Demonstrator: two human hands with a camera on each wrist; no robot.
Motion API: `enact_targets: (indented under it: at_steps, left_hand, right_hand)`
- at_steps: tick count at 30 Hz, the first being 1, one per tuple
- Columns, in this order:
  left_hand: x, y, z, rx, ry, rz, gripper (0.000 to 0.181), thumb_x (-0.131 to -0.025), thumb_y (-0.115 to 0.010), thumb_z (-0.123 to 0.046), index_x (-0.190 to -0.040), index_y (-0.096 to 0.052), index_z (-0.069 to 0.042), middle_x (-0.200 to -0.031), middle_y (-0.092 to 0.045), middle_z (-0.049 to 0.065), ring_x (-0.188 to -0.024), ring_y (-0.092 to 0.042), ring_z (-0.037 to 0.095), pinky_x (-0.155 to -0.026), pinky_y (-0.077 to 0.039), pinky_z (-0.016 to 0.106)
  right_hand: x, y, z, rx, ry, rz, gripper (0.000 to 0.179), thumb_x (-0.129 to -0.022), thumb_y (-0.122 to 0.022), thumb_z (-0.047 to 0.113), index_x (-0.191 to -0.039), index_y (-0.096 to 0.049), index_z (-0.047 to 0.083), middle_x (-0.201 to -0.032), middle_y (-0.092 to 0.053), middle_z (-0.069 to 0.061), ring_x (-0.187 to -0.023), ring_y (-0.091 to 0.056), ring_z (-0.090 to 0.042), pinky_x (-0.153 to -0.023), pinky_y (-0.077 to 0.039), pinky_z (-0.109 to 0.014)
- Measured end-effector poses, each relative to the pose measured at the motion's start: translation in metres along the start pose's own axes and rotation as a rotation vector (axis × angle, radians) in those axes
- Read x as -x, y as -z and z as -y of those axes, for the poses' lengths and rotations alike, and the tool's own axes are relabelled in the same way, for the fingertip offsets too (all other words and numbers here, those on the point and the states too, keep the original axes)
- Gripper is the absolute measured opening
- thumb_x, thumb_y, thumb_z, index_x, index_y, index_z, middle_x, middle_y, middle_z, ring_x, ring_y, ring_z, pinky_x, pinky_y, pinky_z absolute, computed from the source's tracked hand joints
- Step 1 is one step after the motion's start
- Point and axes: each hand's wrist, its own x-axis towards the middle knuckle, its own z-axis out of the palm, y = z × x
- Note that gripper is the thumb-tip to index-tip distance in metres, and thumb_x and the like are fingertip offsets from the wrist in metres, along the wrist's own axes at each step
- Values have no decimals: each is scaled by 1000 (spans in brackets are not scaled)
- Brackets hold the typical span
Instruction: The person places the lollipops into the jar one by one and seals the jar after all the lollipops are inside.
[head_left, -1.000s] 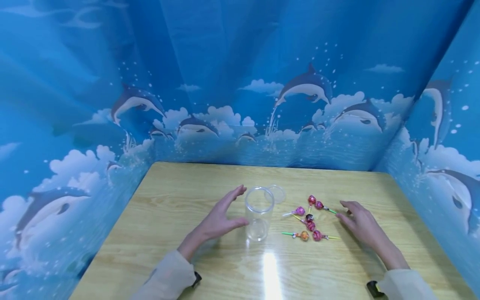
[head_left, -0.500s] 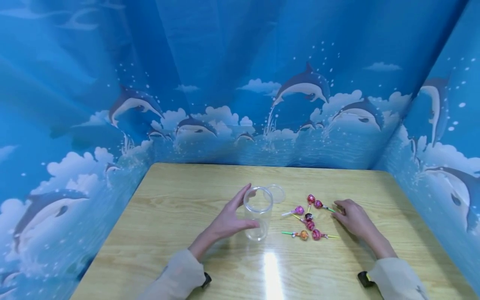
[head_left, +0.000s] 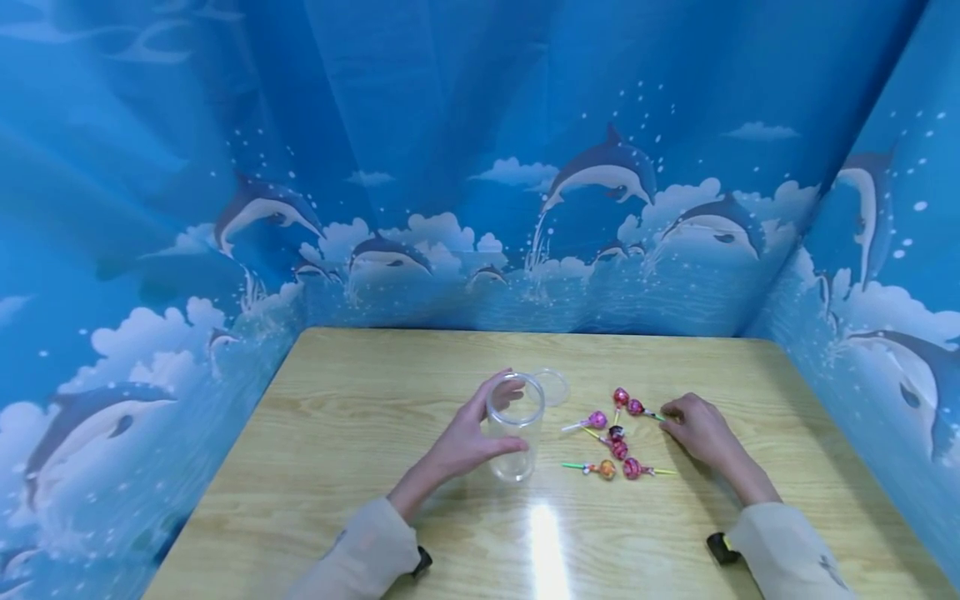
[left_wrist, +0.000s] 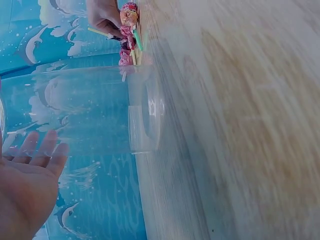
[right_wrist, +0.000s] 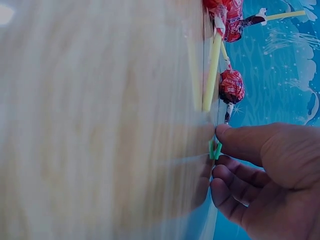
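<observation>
An uncapped clear jar (head_left: 514, 457) stands upright on the table. My left hand (head_left: 467, 439) holds its upper part from the left, thumb across the front and fingers behind. Through the jar wall, the left fingers (left_wrist: 47, 150) show in the left wrist view. At the table's right, my right hand (head_left: 702, 429) pinches the green stick of a red-wrapped lollipop (right_wrist: 232, 87) between thumb and fingers, low at the tabletop. Other lollipops lie between the hands: a pink one (head_left: 597, 420), an orange one (head_left: 607, 470) and several with red or dark wrappers.
A round clear lid (head_left: 553, 387) lies flat behind the jar, to its right. The wooden table (head_left: 360, 392) ends at a blue curtain (head_left: 450, 125) printed with dolphins, which also runs along both sides.
My left hand has moved right and closed around the jar. The right hand has moved slightly left, its fingers coming together on the green lollipop stick. The lollipops have stayed in place.
</observation>
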Motion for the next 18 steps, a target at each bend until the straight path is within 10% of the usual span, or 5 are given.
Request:
enact_targets:
  at_steps: [18]
  left_hand:
    - [-2, 1, 1, 34, -4, 42, 87, -83, -87, -13, -155, -37, -14, -148, -56, 8, -139, -49, 26, -120, -31, 52]
  right_hand:
    - [-2, -3, 0, -27, -64, 8, 4, -89, -74, 1, -88, -75, -2, -87, -71, -16, -84, -67, -39, -79, -53, -58]
